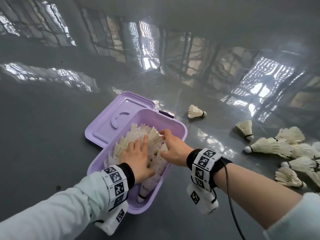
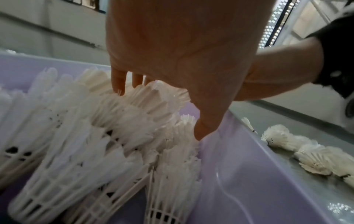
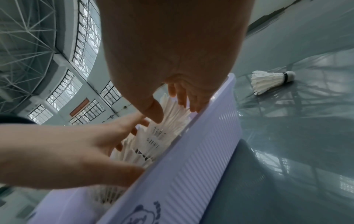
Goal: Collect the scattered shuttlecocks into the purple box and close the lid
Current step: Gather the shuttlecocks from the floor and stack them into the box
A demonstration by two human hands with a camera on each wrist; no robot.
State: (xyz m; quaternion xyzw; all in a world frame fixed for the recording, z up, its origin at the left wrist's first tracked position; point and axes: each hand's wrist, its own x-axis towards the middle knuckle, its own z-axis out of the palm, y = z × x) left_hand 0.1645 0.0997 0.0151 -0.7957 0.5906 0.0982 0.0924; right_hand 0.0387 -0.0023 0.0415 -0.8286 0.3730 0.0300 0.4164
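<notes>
The purple box [image 1: 180, 129] stands open on the grey floor, its lid [image 1: 110, 118] lying flat at the back left. White shuttlecocks [image 1: 135, 135] fill it, feathers up [image 2: 95, 136]. My left hand [image 1: 138, 155] lies flat on them with fingers straight and spread, pressing down [image 2: 182, 53]. My right hand [image 1: 173, 146] is at the box's far right wall [image 3: 191, 166]. Its thumb and fingers hold the feather skirt of a shuttlecock [image 3: 170, 115] in the box. Both wrists wear marker bands.
Loose shuttlecocks lie on the floor to the right: one [image 1: 196, 111] behind the box, one [image 1: 245, 128] further right, and a pile of several [image 1: 285, 148] near the right edge. A black cable [image 1: 230, 196] hangs from my right wrist. The floor is glossy and reflective.
</notes>
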